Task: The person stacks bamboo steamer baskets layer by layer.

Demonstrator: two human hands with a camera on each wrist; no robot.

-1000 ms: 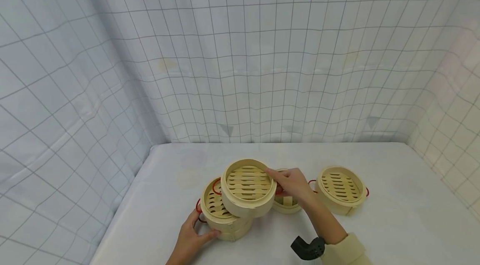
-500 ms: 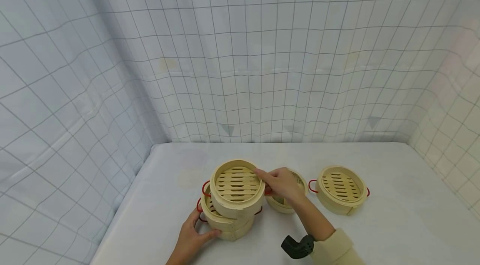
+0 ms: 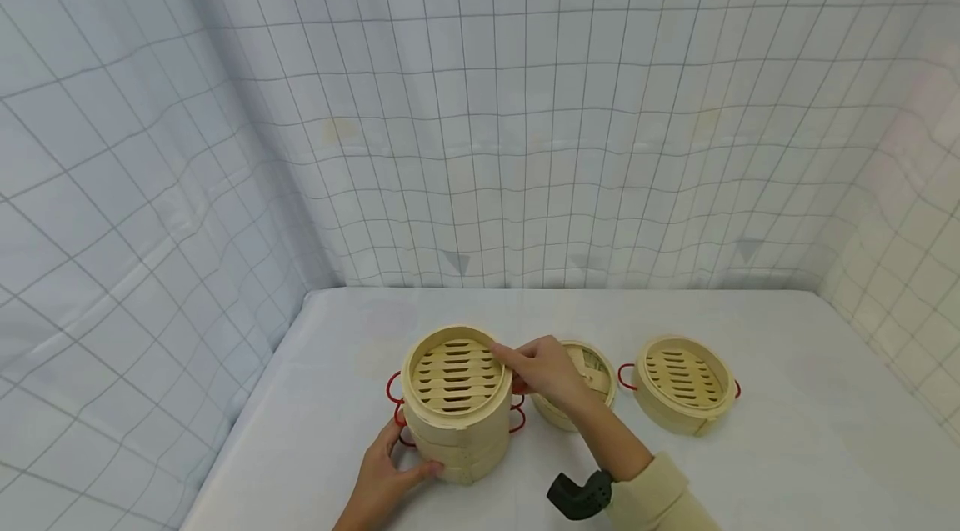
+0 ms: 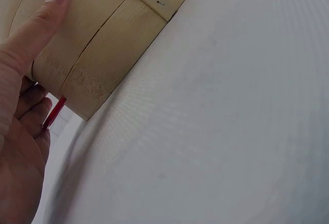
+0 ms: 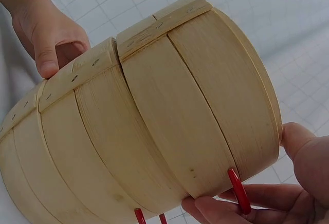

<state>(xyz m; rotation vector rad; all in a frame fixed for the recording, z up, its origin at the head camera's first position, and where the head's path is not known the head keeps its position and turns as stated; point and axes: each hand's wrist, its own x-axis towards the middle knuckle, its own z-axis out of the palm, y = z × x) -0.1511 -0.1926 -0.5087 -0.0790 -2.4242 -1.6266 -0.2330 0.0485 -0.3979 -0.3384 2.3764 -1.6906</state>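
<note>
A bamboo steamer basket [image 3: 456, 377] with a slatted floor and red handles sits at the top of a stack. My right hand [image 3: 551, 377] holds it at its right side, thumb at the rim and fingers underneath near a red handle [image 5: 239, 190]. Beneath it, the lower steamer baskets [image 3: 468, 462] stand on the table, a thin dark seam separating them from the top one in the right wrist view. Low on their left side, my left hand [image 3: 381, 477] grips the stack, its thumb [image 4: 38, 26] across the front wall and its fingers partly hidden behind.
Behind my right hand lies a round bamboo steamer lid [image 3: 597, 373], partly covered by the hand. Another steamer basket [image 3: 682, 389] with red handles stands farther right on the white table [image 3: 787, 448]. A grid-patterned white curtain [image 3: 525, 139] surrounds the table's back and sides.
My right hand has moved left and slightly down with the top basket, which now lines up over the lower ones. The left hand has stayed in place.
</note>
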